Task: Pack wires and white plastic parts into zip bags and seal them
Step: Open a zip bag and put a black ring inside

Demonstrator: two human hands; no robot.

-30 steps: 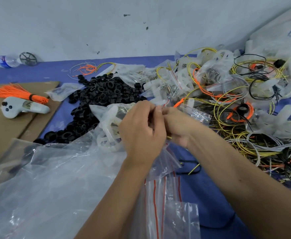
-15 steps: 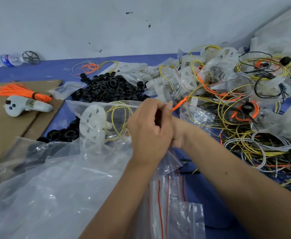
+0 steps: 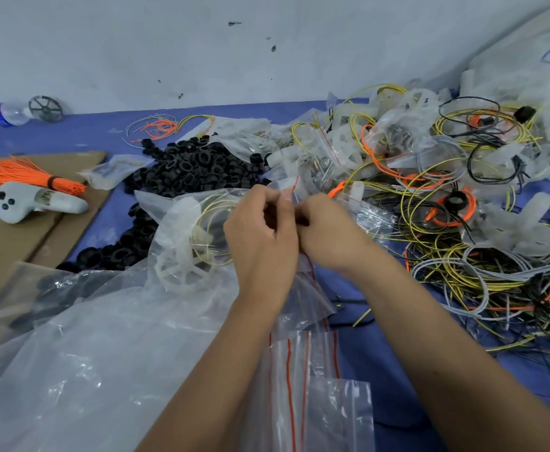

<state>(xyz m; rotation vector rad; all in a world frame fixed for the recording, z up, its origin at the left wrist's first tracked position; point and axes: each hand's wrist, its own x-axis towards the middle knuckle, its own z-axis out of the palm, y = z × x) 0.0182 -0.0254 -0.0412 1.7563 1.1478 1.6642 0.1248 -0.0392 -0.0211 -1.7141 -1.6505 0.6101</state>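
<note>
Nearest the camera, a stack of empty zip bags (image 3: 303,383) with red seal lines lies on the blue cloth (image 3: 381,360), beside a large sheet of clear plastic (image 3: 81,363) spread to the left. Above these, two bare forearms reach in and the hands meet at the middle. The left hand (image 3: 260,243) and right hand (image 3: 329,233) both have their fingers curled, pinching the top edge of a zip bag (image 3: 182,230) held just above the cloth. Inside that bag sit a white plastic part (image 3: 182,256) shaped like a spoked wheel and a coil of yellow wire (image 3: 208,230). Behind the hands is a heap of black rings (image 3: 188,168). To the right spreads a tangled pile of wires and white parts (image 3: 462,190). On the cardboard (image 3: 2,243) at left rest a white controller (image 3: 28,203) and an orange wire bundle (image 3: 28,176). A water bottle (image 3: 2,113) lies against the far wall.
</note>
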